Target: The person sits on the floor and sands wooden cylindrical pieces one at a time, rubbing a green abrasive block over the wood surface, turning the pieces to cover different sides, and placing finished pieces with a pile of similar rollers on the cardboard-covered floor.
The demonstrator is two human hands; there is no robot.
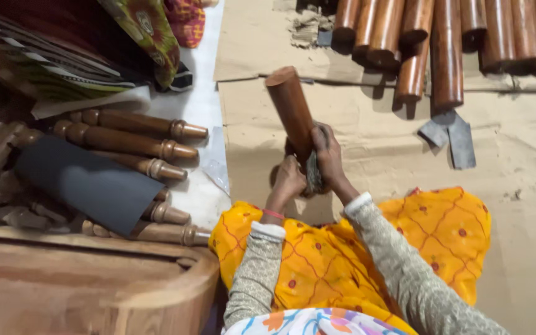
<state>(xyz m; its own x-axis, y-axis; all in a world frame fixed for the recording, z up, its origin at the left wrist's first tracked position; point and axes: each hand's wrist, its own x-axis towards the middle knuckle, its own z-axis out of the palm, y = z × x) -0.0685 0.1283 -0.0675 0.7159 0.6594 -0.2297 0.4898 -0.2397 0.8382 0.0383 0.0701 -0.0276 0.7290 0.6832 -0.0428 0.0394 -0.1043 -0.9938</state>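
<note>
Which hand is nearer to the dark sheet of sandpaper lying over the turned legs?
Left. The left hand grips the wooden leg's lower end, on the side toward the dark sheet; the right hand is farther away, beyond it.

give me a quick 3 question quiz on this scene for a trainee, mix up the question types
1. True or false: the right hand presses a grey piece of sandpaper against the wooden leg.
2. Multiple choice: where does the dark sheet lie? A) on the pile of turned legs to the person's left B) on the yellow cloth C) on the cardboard under the polished rods
3. Fill in: the left hand grips the leg at its ____ end.

Key: 1 true; 2 A; 3 lower
</note>
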